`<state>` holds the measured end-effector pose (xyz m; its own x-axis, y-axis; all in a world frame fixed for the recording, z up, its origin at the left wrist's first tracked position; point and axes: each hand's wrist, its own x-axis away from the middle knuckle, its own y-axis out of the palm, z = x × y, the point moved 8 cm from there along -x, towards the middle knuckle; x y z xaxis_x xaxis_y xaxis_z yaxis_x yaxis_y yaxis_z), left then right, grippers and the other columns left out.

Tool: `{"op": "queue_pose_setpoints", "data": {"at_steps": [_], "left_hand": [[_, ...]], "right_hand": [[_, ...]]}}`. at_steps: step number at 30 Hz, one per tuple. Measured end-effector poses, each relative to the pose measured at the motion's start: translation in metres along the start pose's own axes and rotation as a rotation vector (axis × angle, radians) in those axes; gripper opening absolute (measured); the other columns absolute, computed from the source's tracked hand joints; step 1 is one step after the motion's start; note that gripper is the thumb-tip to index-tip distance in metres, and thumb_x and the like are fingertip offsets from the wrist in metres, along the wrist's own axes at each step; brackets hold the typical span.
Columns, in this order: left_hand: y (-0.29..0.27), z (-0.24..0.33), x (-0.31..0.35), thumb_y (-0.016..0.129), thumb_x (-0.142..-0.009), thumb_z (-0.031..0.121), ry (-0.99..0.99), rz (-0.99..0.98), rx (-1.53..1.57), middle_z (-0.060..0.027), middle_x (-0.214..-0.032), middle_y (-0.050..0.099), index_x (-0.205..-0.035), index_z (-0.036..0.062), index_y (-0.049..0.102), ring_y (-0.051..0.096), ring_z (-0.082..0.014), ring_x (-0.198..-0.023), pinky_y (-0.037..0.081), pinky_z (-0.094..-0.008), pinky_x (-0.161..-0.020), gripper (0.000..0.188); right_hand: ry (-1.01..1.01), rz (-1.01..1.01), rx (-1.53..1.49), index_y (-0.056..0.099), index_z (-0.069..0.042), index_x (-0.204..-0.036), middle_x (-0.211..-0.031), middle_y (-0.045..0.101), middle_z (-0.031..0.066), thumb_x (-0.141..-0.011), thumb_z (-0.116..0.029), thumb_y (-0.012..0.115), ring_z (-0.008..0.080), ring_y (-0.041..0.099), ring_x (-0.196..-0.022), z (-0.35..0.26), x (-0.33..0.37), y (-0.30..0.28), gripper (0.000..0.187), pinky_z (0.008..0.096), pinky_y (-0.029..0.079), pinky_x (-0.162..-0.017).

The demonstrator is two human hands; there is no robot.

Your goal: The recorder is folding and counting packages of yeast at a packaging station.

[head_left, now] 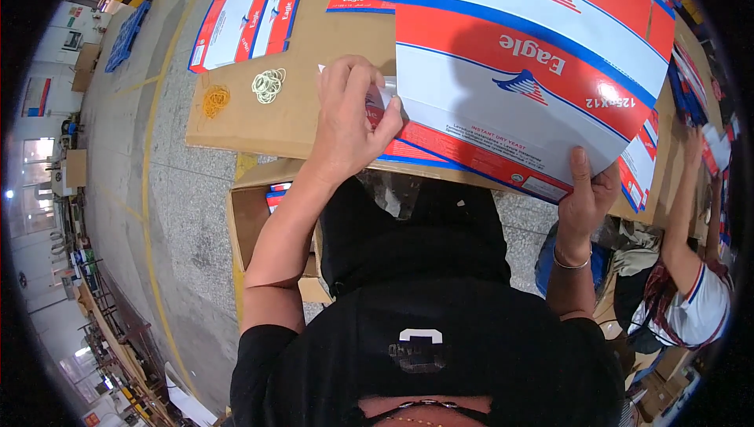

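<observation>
A large flat cardboard carton (487, 74), printed red, white and blue, is tilted up in front of me above the table. My right hand (587, 185) grips its lower right edge, thumb on the printed face and fingers behind. At the left edge, my left hand (357, 117) pinches a small red and white flap between thumb and fingers. Whether that flap belongs to the same carton is partly hidden by my fingers. Beneath the carton's lower edge, more printed cardboard (424, 152) lies at the table's front edge.
On the brown tabletop (314, 34) lie flat cartons (250, 23), orange rubber bands (212, 100) and pale rubber bands (269, 85). An open cardboard box (245, 227) stands below the table's edge. At the right, a co-worker's arm (685, 215) reaches towards printed cardboard.
</observation>
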<state>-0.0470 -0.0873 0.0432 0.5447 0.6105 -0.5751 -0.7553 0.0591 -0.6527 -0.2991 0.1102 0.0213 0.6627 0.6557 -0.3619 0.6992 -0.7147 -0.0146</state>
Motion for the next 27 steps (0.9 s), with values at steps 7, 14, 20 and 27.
{"op": "queue_pose_setpoints", "data": {"at_steps": [7, 14, 20, 27], "left_hand": [[0.000, 0.007, 0.003, 0.061, -0.067, -0.001, 0.009, 0.047, -0.017, -0.0142, -0.094, 0.048, -0.085, 0.0034, 0.049, 0.048, -0.0311, -0.087, 0.040, -0.0429, -0.079, 0.022], [-0.002, 0.011, 0.004, 0.057, -0.065, -0.004, -0.083, 0.058, 0.000, -0.0155, -0.082, 0.048, -0.076, 0.0002, 0.046, 0.050, -0.0329, -0.077, 0.044, -0.0397, -0.067, 0.016], [-0.003, 0.008, 0.013, 0.058, -0.067, -0.004, -0.010, 0.124, 0.014, -0.0185, -0.089, 0.056, -0.078, -0.0003, 0.050, 0.057, -0.0334, -0.084, 0.048, -0.0387, -0.074, 0.015], [-0.001, 0.011, 0.015, 0.072, -0.069, -0.001, 0.092, 0.087, 0.002, -0.0140, -0.098, 0.053, -0.093, 0.0007, 0.057, 0.055, -0.0330, -0.092, 0.046, -0.0448, -0.081, 0.028]], "right_hand": [[-0.022, 0.019, 0.113, 0.061, 0.005, -0.116, -0.107, 0.068, 0.0119, -0.095, -0.013, 0.065, 0.0149, 0.060, -0.096, 0.000, 0.005, 0.000, 0.028, 0.0292, 0.045, -0.088], [-0.075, 0.010, 0.199, 0.061, 0.005, -0.115, -0.106, 0.068, 0.0120, -0.095, -0.015, 0.065, 0.0141, 0.060, -0.095, -0.003, 0.008, 0.003, 0.029, 0.0285, 0.045, -0.086], [-0.006, 0.063, 0.109, 0.061, 0.005, -0.115, -0.106, 0.068, 0.0118, -0.095, -0.015, 0.065, 0.0138, 0.060, -0.095, 0.011, -0.001, 0.002, 0.028, 0.0279, 0.046, -0.085], [-0.029, 0.057, 0.083, 0.062, 0.005, -0.115, -0.106, 0.068, 0.0119, -0.096, -0.014, 0.064, 0.0138, 0.061, -0.094, 0.010, -0.006, 0.001, 0.027, 0.0283, 0.047, -0.085]]}}
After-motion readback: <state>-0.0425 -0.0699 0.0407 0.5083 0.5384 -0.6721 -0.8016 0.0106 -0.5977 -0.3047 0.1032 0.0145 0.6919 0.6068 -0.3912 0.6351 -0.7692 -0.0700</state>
